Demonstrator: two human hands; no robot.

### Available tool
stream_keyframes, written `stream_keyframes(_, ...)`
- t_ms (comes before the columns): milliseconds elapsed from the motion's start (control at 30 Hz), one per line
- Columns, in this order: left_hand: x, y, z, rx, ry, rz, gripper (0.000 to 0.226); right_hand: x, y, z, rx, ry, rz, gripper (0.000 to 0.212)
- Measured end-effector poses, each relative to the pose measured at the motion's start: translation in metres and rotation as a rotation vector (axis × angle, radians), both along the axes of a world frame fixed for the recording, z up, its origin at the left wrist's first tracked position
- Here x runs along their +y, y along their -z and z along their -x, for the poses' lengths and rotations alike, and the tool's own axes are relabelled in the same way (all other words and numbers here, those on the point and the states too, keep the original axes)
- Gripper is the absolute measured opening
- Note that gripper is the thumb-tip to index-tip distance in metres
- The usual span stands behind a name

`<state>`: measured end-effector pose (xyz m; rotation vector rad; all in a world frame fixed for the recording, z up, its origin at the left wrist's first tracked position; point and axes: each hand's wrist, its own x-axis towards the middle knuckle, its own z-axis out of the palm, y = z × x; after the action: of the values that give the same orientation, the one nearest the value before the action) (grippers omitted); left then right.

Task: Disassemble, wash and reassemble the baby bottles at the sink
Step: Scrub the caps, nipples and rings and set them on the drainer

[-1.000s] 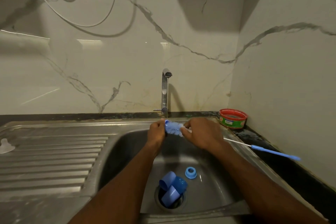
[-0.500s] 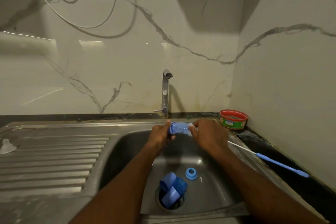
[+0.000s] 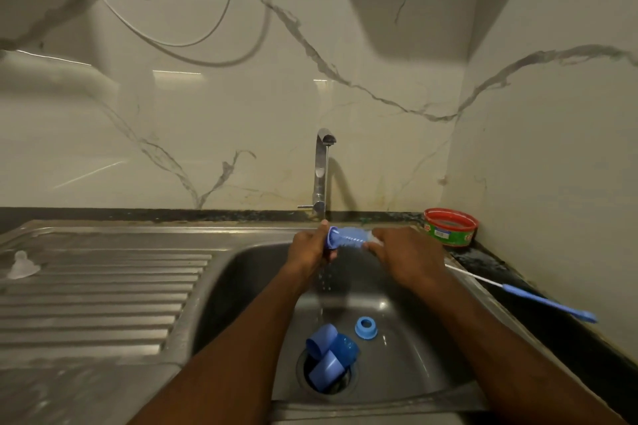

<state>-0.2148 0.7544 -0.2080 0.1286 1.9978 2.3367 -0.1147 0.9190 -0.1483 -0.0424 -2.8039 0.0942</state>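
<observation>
left hand (image 3: 310,247): grips bottle brush (image 3: 347,238) head end | right hand (image 3: 404,254): pinches opposite end, handle trailing right | below grip: water dripping, blue caps (image 3: 329,355) over drain

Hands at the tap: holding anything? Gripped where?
Yes. Both hold one blue baby bottle sideways under the tap. Left hand grips its open end, right hand the opposite end. Fingers mostly hidden.

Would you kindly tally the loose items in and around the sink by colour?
Blue: 5: bottle, brush, ring, two caps
Clear: 1: nipple
Red and green: 1: tub
Total: 7
</observation>
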Motion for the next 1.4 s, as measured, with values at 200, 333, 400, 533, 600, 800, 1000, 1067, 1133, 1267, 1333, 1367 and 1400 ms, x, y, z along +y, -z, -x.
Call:
stream_keyframes(200,0.000,0.002,-0.002,0.121,-0.133,0.037,0.022,-0.015,0.010,0.007,-0.215,-0.071,-0.106,0.042)
stream_keyframes(333,-0.003,0.005,0.001,-0.011,-0.138,0.192,0.028,-0.022,0.022,0.012,-0.085,-0.015,-0.148,0.039)
stream_keyframes(400,-0.004,0.001,0.002,-0.016,-0.139,0.194,0.030,-0.020,0.021,0.012,-0.065,-0.024,-0.135,0.039)
stream_keyframes(533,-0.003,0.000,-0.002,-0.102,-0.040,-0.088,0.026,-0.015,0.021,0.007,-0.104,-0.112,-0.150,0.041)
stream_keyframes(600,-0.002,-0.001,-0.003,-0.108,-0.003,-0.130,0.023,-0.014,0.021,0.006,-0.119,-0.125,-0.142,0.043)
stream_keyframes(800,-0.001,-0.013,-0.007,-0.012,0.004,-0.219,0.021,-0.018,0.023,0.007,-0.089,-0.095,-0.121,0.045)
stream_keyframes(1000,-0.001,-0.019,-0.014,0.238,0.037,-0.292,0.018,-0.016,0.020,0.006,-0.061,-0.076,-0.026,0.048)
stream_keyframes(1067,0.000,-0.022,-0.020,0.362,-0.006,-0.250,0.020,-0.016,0.019,0.005,-0.065,-0.068,-0.002,0.047)
stream_keyframes(1133,-0.001,-0.028,-0.024,0.476,-0.164,-0.155,0.017,-0.016,0.018,0.004,-0.066,-0.069,0.028,0.046)
stream_keyframes(1267,-0.016,-0.026,-0.019,0.492,-0.623,0.146,0.008,-0.014,0.017,0.004,-0.058,-0.064,0.045,0.047)
stream_keyframes(1333,-0.028,-0.011,-0.002,0.257,-0.618,0.310,0.019,-0.013,0.018,0.004,-0.054,-0.060,0.047,0.047)
stream_keyframes(1367,-0.031,-0.004,0.007,0.111,-0.558,0.390,0.028,-0.013,0.018,0.004,-0.051,-0.060,0.048,0.045)
stream_keyframes(1400,-0.033,0.001,0.012,0.007,-0.486,0.439,0.037,-0.013,0.018,0.005,-0.049,-0.058,0.051,0.044)
